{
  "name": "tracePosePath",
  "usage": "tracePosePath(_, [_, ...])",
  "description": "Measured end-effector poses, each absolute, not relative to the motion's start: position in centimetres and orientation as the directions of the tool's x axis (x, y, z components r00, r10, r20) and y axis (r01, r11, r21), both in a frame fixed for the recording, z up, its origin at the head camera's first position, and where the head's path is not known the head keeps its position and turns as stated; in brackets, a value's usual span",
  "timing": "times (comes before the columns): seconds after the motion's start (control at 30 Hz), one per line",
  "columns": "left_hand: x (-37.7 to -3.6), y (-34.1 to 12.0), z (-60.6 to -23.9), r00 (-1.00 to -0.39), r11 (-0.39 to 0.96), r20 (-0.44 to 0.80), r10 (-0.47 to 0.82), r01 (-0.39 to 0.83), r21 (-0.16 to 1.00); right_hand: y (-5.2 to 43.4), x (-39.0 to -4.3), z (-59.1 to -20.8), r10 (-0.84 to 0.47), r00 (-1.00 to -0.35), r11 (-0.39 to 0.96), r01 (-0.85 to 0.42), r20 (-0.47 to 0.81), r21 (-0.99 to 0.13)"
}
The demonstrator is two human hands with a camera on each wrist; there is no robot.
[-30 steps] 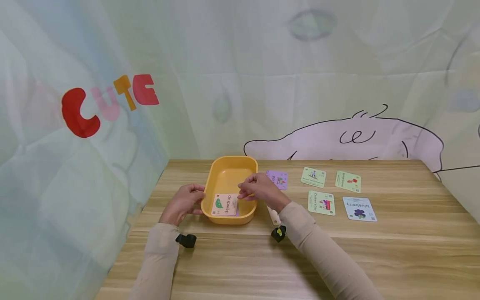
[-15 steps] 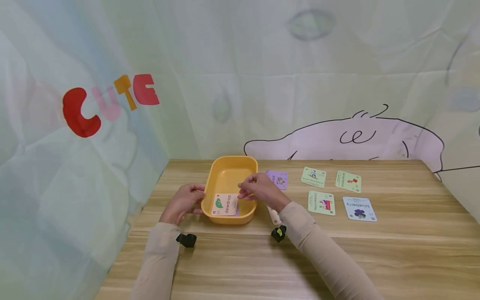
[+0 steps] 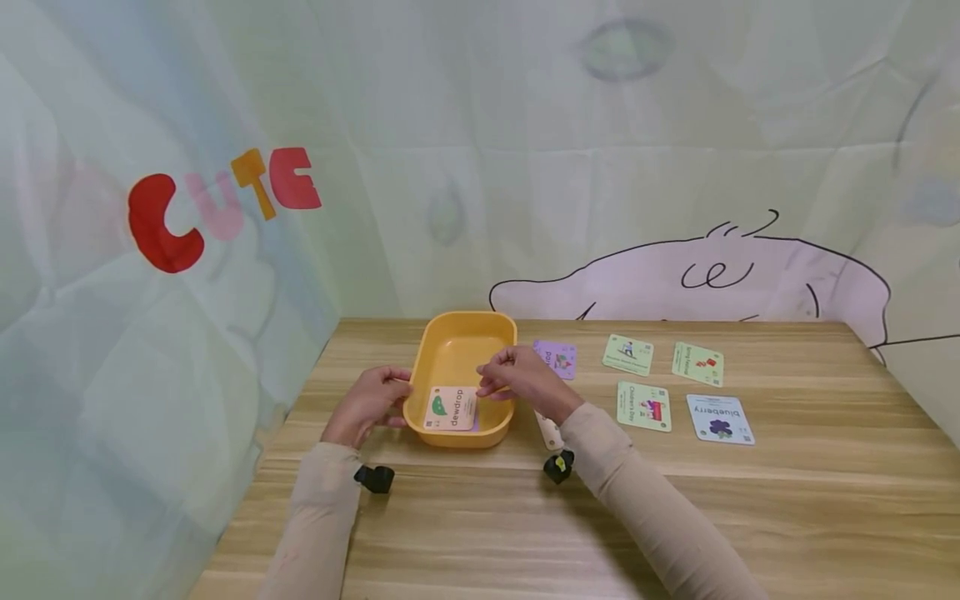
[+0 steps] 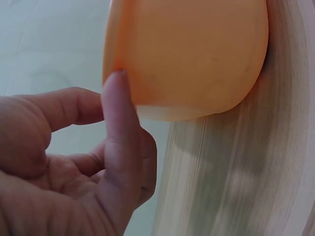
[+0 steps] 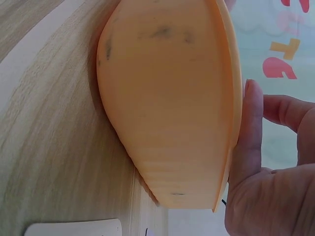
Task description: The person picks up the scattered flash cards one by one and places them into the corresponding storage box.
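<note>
A yellow plastic bin (image 3: 468, 321) stands at the table's back left. My left hand (image 3: 367, 406) pinches its left rim; in the left wrist view the thumb (image 4: 119, 113) lies against the outer wall. Inside the bin's near end is a pink "dewdrop" flashcard (image 3: 450, 408) over a purple card (image 3: 476, 422). My right hand (image 3: 528, 379) reaches over the right rim with curled fingers, fingertips right at that flashcard's corner; I cannot tell whether they pinch it. In the right wrist view, the right thumb (image 5: 250, 128) stands close along the rim.
Right of the bin lie a purple card (image 3: 566, 360), a pale card (image 3: 550, 432) partly under my right hand, several green cards such as Children's Day (image 3: 643, 406), and a blue blueberry card (image 3: 720, 418). A printed cloth backdrop (image 3: 450, 167) hangs along the table's back and left.
</note>
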State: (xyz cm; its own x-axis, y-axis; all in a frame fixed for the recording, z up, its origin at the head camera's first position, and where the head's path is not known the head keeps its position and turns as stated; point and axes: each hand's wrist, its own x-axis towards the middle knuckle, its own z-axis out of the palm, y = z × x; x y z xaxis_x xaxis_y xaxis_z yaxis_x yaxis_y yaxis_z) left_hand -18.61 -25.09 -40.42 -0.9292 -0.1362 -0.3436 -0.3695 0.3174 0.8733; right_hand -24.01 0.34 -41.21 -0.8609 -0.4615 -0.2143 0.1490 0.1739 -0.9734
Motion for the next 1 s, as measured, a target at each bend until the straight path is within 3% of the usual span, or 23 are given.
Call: tracePosePath(1.0, [-18.5, -25.0, -40.4, -0.93, 0.323, -0.338, -0.143, -0.367, 0.873, 2.2, -23.1, -40.3, -0.55, -0.821, 0.073, 0.135, -0.153, -0.988])
